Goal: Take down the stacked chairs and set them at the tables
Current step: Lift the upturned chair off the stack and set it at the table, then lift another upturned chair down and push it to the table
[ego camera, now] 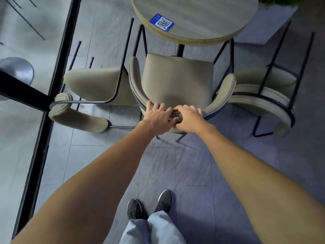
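Grey tiles surround the counter. Left hand and right hand clasp the chair by its padded backrest; rigid frame, probably weighty.

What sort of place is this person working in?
Probably a café or small restaurant. A round table carries a blue QR-code sticker, perhaps for ordering. Matching padded chairs crowd round it, some upturned with legs in the air. A glass wall runs along the left.

Head-worn wide-angle camera looks steeply down, close above the middle chair
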The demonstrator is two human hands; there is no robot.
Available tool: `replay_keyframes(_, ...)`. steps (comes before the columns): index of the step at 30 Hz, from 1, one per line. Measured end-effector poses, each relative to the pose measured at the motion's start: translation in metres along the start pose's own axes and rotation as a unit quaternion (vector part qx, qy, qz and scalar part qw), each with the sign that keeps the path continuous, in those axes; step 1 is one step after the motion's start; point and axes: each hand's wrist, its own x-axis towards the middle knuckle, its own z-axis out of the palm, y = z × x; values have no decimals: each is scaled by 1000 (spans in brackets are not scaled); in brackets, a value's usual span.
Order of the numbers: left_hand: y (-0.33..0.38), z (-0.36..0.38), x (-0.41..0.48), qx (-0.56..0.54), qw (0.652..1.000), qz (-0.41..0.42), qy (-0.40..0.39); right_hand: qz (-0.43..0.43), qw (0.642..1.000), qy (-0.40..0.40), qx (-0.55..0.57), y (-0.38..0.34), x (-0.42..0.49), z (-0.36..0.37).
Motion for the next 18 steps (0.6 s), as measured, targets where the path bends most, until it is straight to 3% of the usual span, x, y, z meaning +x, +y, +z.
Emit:
replay_keyframes(8, -67, -40, -75, -16, 993, -78, 85, -77, 997, 31, 3, -104, -28, -13)
replay_keyframes(18, -217, -83, -195, -18, 981, -161, 103, -147, 988, 36, -36, -293, -8, -22)
